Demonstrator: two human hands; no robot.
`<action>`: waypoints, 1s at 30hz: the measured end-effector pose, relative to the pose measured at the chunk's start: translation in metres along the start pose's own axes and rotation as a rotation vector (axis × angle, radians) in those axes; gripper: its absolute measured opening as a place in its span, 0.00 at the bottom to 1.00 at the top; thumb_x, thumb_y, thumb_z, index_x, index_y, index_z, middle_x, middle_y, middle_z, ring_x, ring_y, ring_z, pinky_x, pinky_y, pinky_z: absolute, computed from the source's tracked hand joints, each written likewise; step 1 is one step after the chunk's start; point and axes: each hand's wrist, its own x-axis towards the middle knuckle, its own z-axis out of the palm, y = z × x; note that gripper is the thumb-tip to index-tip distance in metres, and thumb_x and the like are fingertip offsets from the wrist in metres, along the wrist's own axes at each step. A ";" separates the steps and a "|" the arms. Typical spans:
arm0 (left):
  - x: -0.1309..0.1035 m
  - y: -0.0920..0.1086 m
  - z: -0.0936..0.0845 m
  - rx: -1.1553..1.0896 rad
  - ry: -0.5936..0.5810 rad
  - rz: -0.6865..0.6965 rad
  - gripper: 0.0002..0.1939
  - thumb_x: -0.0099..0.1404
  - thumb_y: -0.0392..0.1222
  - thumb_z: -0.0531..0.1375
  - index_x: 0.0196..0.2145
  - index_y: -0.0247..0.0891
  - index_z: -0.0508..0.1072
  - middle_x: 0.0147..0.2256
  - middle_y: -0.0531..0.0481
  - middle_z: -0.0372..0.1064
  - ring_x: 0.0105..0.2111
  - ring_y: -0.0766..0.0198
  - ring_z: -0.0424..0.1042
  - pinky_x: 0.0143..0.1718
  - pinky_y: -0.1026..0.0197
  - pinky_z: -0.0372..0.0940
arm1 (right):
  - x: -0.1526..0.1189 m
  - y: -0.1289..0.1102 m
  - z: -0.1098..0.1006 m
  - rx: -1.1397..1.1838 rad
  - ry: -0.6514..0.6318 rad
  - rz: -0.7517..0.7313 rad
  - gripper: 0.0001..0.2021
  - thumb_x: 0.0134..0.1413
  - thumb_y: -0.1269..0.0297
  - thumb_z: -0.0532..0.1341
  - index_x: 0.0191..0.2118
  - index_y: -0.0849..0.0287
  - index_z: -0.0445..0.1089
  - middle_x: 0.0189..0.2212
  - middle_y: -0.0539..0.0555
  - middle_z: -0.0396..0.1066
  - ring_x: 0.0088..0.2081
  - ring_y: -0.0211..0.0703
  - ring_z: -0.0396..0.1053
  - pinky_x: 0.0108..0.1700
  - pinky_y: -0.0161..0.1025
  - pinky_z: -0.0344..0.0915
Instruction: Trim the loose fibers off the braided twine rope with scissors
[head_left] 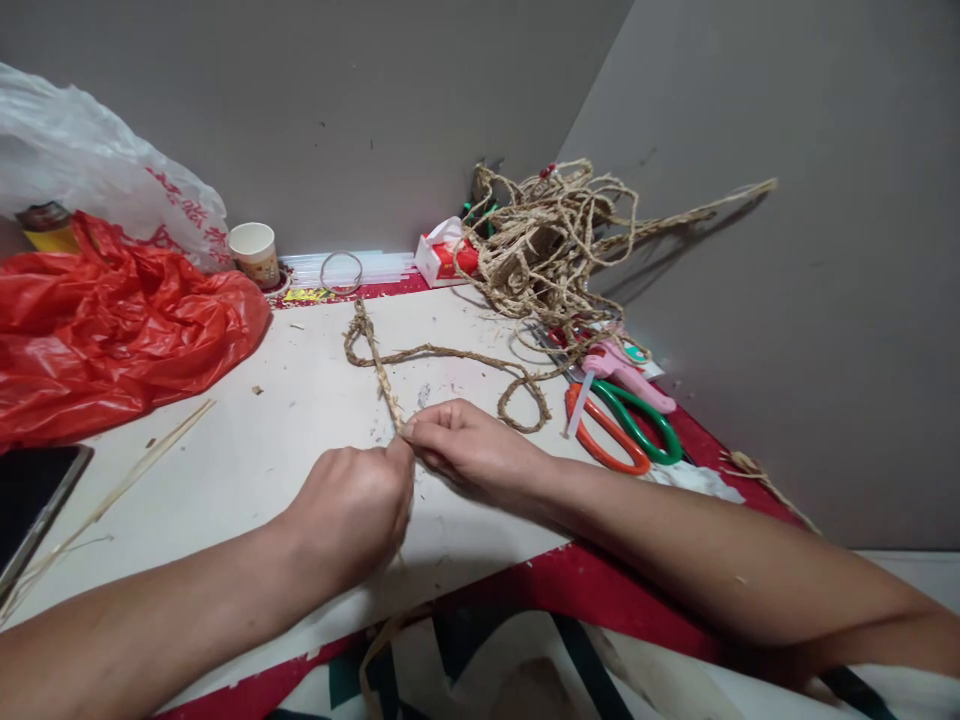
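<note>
A braided straw cord (pixel 385 385) runs from a loop on the white board down to my two hands, which meet near the middle. My left hand (pixel 360 505) is closed round the cord's lower end, its thumb side touching my right fingers. My right hand (pixel 469 450) pinches the cord between thumb and fingers from the right. From the loop, a thin twisted length (pixel 457 352) curls rightward toward a large tangled heap of rope (pixel 551 240) at the back. A thin strand shows below my left hand.
At left lie a red plastic bag (pixel 120 320), a white bag (pixel 112 150), a phone (pixel 37 500) and loose straw strips (pixel 142 465). Behind stand a paper cup (pixel 253 255) and tissue pack (pixel 446 255). Scissors (pixel 622 425) and a pink glue gun (pixel 630 375) lie right.
</note>
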 end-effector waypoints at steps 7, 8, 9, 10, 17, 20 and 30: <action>-0.005 0.001 -0.005 -0.149 0.112 0.136 0.16 0.66 0.45 0.50 0.24 0.37 0.69 0.19 0.48 0.64 0.18 0.65 0.58 0.24 0.60 0.52 | -0.002 -0.006 -0.003 0.143 -0.035 0.060 0.11 0.46 0.60 0.64 0.25 0.64 0.69 0.09 0.40 0.51 0.13 0.27 0.41 0.17 0.32 0.35; -0.003 -0.002 -0.009 -0.242 0.187 0.121 0.17 0.66 0.46 0.50 0.22 0.38 0.68 0.19 0.49 0.64 0.19 0.66 0.58 0.25 0.61 0.53 | -0.003 -0.008 -0.005 0.158 -0.049 0.073 0.12 0.45 0.59 0.65 0.26 0.63 0.68 0.09 0.39 0.49 0.13 0.27 0.39 0.16 0.32 0.34; 0.000 -0.005 -0.013 -0.347 0.281 0.077 0.17 0.66 0.46 0.50 0.22 0.38 0.67 0.20 0.50 0.65 0.21 0.66 0.60 0.27 0.61 0.55 | -0.002 -0.009 -0.007 0.174 -0.067 0.080 0.13 0.45 0.57 0.66 0.26 0.63 0.68 0.09 0.38 0.48 0.12 0.26 0.39 0.16 0.32 0.34; 0.003 -0.009 -0.017 -0.458 0.378 0.011 0.16 0.66 0.46 0.50 0.24 0.38 0.68 0.22 0.50 0.66 0.23 0.65 0.62 0.29 0.62 0.57 | -0.002 -0.009 -0.009 0.186 -0.085 0.083 0.14 0.44 0.56 0.66 0.26 0.63 0.68 0.10 0.38 0.47 0.13 0.26 0.39 0.16 0.31 0.34; 0.024 -0.018 -0.015 -1.393 -0.059 -0.310 0.09 0.63 0.42 0.53 0.37 0.35 0.67 0.22 0.53 0.66 0.14 0.71 0.58 0.16 0.66 0.55 | 0.003 -0.006 -0.013 0.109 -0.127 0.019 0.17 0.46 0.52 0.66 0.27 0.63 0.68 0.11 0.40 0.51 0.13 0.27 0.40 0.15 0.33 0.35; 0.023 -0.015 -0.012 -1.432 -0.091 -0.353 0.06 0.62 0.41 0.54 0.31 0.36 0.66 0.22 0.54 0.64 0.13 0.73 0.51 0.12 0.68 0.47 | 0.003 -0.007 -0.011 0.086 -0.145 -0.015 0.17 0.46 0.52 0.66 0.26 0.64 0.68 0.13 0.42 0.55 0.14 0.27 0.42 0.17 0.33 0.36; 0.023 -0.025 -0.010 -1.010 0.010 -0.158 0.13 0.62 0.45 0.54 0.25 0.34 0.70 0.19 0.55 0.57 0.19 0.71 0.51 0.21 0.67 0.49 | 0.000 -0.012 -0.016 -0.305 -0.157 -0.052 0.14 0.55 0.56 0.59 0.30 0.64 0.68 0.16 0.42 0.53 0.19 0.30 0.47 0.22 0.32 0.44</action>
